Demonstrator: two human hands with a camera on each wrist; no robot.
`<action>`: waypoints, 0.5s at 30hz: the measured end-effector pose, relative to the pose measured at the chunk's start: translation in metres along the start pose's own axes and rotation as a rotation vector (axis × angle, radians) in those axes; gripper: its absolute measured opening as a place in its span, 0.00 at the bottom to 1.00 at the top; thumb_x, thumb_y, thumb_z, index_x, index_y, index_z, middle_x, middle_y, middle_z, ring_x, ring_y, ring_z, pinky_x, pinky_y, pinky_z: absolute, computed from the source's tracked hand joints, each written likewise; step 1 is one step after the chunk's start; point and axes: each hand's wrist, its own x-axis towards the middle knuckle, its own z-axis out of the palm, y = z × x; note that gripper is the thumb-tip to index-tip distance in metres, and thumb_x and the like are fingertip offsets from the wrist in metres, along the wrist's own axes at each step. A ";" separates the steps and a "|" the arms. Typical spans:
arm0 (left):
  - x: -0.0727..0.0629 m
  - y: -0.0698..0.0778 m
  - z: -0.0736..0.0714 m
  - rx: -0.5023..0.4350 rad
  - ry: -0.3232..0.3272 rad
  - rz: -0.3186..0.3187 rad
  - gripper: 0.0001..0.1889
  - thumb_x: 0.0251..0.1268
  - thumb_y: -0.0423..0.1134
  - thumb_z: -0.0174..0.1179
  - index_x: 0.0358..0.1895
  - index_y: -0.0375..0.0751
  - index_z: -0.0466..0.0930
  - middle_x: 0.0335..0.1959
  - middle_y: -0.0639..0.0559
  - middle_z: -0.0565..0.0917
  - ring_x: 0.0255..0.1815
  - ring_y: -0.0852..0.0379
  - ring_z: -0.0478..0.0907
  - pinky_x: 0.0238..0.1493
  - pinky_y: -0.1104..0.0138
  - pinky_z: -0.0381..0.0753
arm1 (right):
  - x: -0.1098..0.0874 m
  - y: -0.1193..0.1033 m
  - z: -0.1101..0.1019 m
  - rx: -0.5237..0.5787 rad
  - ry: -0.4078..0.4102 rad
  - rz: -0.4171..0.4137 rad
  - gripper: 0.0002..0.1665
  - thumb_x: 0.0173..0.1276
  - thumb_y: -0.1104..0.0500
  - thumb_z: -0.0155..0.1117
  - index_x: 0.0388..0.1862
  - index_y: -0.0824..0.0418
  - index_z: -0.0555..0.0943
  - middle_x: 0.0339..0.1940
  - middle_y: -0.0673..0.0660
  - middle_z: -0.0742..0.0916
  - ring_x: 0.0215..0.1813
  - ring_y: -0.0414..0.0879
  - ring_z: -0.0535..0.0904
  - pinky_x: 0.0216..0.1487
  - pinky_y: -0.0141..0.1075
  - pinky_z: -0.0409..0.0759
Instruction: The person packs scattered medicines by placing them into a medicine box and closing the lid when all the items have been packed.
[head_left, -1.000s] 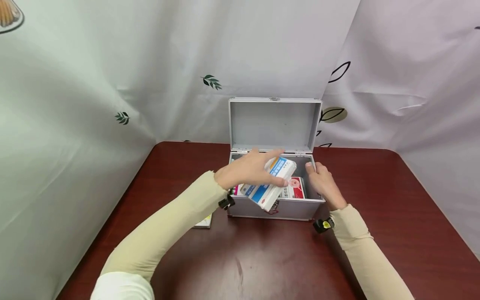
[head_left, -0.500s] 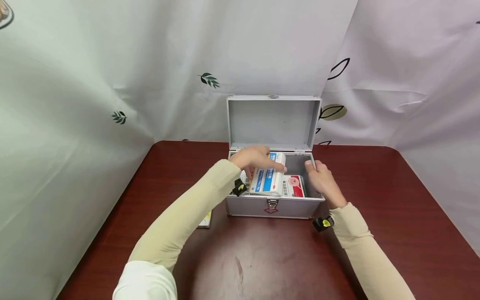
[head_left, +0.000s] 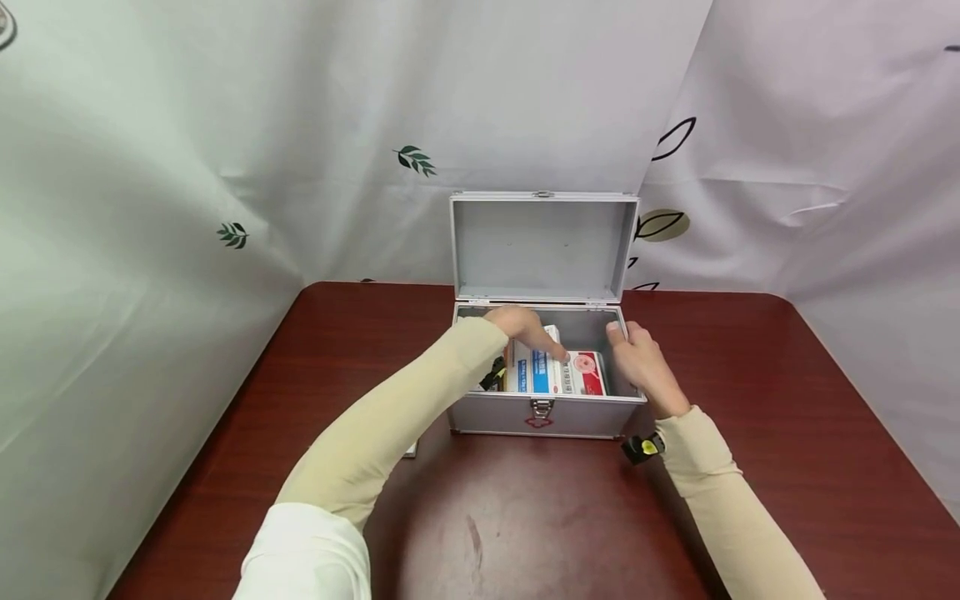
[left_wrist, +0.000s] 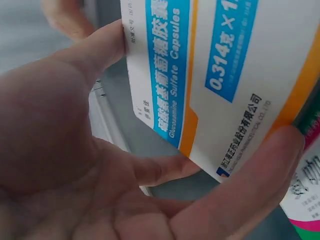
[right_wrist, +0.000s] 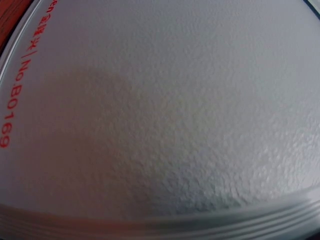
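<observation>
My left hand (head_left: 528,327) reaches down into an aluminium case (head_left: 491,417) and holds a white, blue and orange medicine box (head_left: 534,375) there. In the left wrist view, the label on this medicine box (left_wrist: 200,85) reads Glucosamine Sulfate Capsules, with my thumb and fingers at its edges. Right beside it inside the case sits a red and white medicine box (head_left: 587,373). My right hand (head_left: 645,367) grips the case's right rim, thumb on the inner side. The right wrist view is filled by the case's silver side wall (right_wrist: 165,115) with red print.
The case's lid (head_left: 543,250) stands raised at the back, before a pale curtain (head_left: 315,125). A pink, green and white box (left_wrist: 306,220) shows beside the held one. On the dark red table (head_left: 525,517), a pale flat item (head_left: 411,450) is mostly hidden by my left sleeve.
My left hand has lowered the blue and white medicine box from a tilt over the case's front rim to inside it, beside the red and white one. My right hand stays on the rim.
</observation>
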 end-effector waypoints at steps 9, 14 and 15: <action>0.007 0.001 0.018 0.072 0.038 -0.005 0.42 0.46 0.69 0.58 0.61 0.44 0.71 0.63 0.47 0.69 0.59 0.51 0.68 0.58 0.60 0.69 | 0.002 0.001 0.001 0.002 -0.011 0.038 0.32 0.73 0.43 0.35 0.57 0.70 0.65 0.51 0.69 0.74 0.53 0.60 0.69 0.52 0.53 0.67; 0.006 0.007 0.024 0.099 0.079 -0.007 0.39 0.47 0.68 0.59 0.57 0.41 0.75 0.58 0.47 0.73 0.55 0.53 0.71 0.55 0.63 0.71 | 0.002 0.001 0.001 0.007 -0.002 0.033 0.31 0.73 0.44 0.35 0.56 0.70 0.65 0.51 0.69 0.74 0.53 0.60 0.69 0.52 0.53 0.67; 0.006 0.008 0.024 0.110 0.082 -0.010 0.40 0.47 0.68 0.59 0.57 0.41 0.75 0.58 0.47 0.73 0.54 0.54 0.71 0.55 0.64 0.71 | 0.002 0.001 0.001 0.005 0.002 0.027 0.31 0.73 0.44 0.35 0.56 0.70 0.66 0.51 0.69 0.74 0.53 0.60 0.69 0.52 0.53 0.67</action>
